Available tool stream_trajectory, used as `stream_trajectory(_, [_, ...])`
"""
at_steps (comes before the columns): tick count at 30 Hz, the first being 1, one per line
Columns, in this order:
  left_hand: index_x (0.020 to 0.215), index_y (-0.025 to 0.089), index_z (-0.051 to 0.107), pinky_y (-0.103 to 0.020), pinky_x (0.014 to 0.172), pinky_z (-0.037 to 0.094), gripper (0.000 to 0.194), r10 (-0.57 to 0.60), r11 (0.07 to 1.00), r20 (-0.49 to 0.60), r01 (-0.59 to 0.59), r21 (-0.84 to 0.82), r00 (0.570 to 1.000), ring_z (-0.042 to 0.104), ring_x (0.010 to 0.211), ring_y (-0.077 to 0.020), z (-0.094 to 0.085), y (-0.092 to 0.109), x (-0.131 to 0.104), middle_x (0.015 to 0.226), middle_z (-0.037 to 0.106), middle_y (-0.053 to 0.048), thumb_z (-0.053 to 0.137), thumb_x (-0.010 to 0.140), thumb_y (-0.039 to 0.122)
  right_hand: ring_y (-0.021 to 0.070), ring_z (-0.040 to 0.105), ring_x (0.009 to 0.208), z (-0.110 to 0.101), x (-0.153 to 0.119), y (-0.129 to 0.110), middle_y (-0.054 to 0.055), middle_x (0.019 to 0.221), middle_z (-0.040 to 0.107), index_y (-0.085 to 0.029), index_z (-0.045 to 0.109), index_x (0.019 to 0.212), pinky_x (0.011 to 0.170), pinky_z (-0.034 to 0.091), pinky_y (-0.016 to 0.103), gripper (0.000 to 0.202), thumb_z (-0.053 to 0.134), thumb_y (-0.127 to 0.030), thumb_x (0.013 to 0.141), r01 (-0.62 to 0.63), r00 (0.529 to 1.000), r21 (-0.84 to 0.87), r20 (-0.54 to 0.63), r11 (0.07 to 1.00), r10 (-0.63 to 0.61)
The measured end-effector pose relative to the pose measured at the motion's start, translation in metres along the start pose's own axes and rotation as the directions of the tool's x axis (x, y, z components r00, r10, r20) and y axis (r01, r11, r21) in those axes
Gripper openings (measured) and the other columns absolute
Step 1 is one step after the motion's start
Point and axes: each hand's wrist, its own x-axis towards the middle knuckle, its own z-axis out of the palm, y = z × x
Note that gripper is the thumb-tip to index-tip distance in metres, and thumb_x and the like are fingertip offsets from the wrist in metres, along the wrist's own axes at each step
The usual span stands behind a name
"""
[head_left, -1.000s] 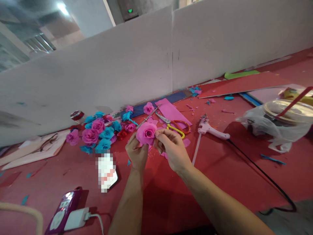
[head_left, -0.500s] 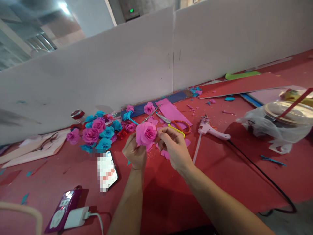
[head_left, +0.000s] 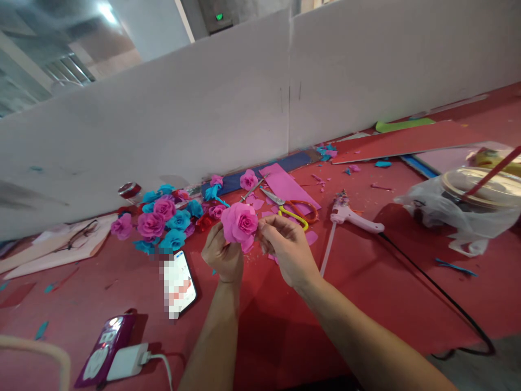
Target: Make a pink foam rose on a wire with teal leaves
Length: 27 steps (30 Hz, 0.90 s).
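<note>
Between my hands, above the red tabletop, is a pink paper rose [head_left: 239, 222] with its face turned up toward me. My left hand [head_left: 222, 254] is closed around its underside, where the fingertips are partly hidden by the bloom. On the other side, my right hand [head_left: 287, 244] pinches the edge of an outer petal between thumb and fingers. Just behind lie a pair of scissors [head_left: 299, 215] with orange and yellow handles, a sheet of pink paper [head_left: 285, 184] and loose pink petals [head_left: 311, 238]. A finished pink rose [head_left: 249, 179] rests farther back.
Blue, pink and red paper roses [head_left: 151, 224] cluster at left, near a phone [head_left: 182, 285]. A purple power strip [head_left: 106, 347] with a white charger [head_left: 127, 363] lies front left. At right are a glue gun [head_left: 358, 218], its black cord and a bagged tub [head_left: 468, 201].
The rose has shifted slightly left and tilted a little in my hands. My right hand has followed it leftward, keeping its pinch at the petal edge.
</note>
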Motion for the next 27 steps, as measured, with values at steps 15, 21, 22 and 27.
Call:
stream_trajectory(15, [0.063,0.017,0.065,-0.026,0.060,0.049,0.011,0.016,1.000,-0.011,-0.016,-0.007,1.000,0.065,0.068,-0.0158,-0.0005,-0.0003,0.0004,0.072,0.070,-0.003,0.064,0.073,0.015,0.0038,0.043,0.043,0.0019,0.0005,0.0005,-0.006,0.057,0.055,-0.018,0.060,0.067,0.044,0.035,0.019,0.004,0.061,-0.022,0.068,-0.031,1.000,0.013,0.004,0.999,0.031])
stream_trajectory(21, [0.063,0.017,0.066,-0.026,0.060,0.050,0.011,-0.024,1.000,-0.014,0.024,-0.002,1.000,0.065,0.069,-0.0161,0.0000,0.0004,-0.0010,0.074,0.071,-0.003,0.061,0.073,0.013,0.0047,0.043,0.042,0.0010,-0.0016,-0.0007,-0.005,0.055,0.056,-0.018,0.061,0.065,0.043,0.033,0.019,0.014,0.061,-0.028,0.075,-0.016,1.000,-0.004,0.014,1.000,0.017])
stream_trajectory(22, [0.064,0.017,0.066,-0.027,0.061,0.050,0.011,-0.031,1.000,-0.018,0.031,0.003,0.999,0.066,0.069,-0.0163,0.0001,0.0000,-0.0013,0.074,0.071,-0.003,0.061,0.073,0.013,0.0049,0.044,0.042,0.0006,-0.0022,-0.0014,-0.004,0.056,0.057,-0.018,0.061,0.066,0.043,0.034,0.019,0.016,0.061,-0.030,0.076,-0.013,1.000,-0.014,0.023,1.000,0.014])
stream_trajectory(27, [0.067,0.017,0.068,-0.027,0.062,0.050,0.009,-0.015,1.000,-0.025,0.015,0.016,1.000,0.065,0.068,-0.0160,0.0002,-0.0016,-0.0017,0.073,0.070,-0.003,0.062,0.073,0.014,0.0045,0.044,0.042,0.0013,-0.0037,-0.0023,-0.005,0.059,0.059,-0.018,0.060,0.066,0.044,0.036,0.020,0.010,0.065,-0.025,0.071,-0.018,0.999,-0.015,0.036,1.000,0.019])
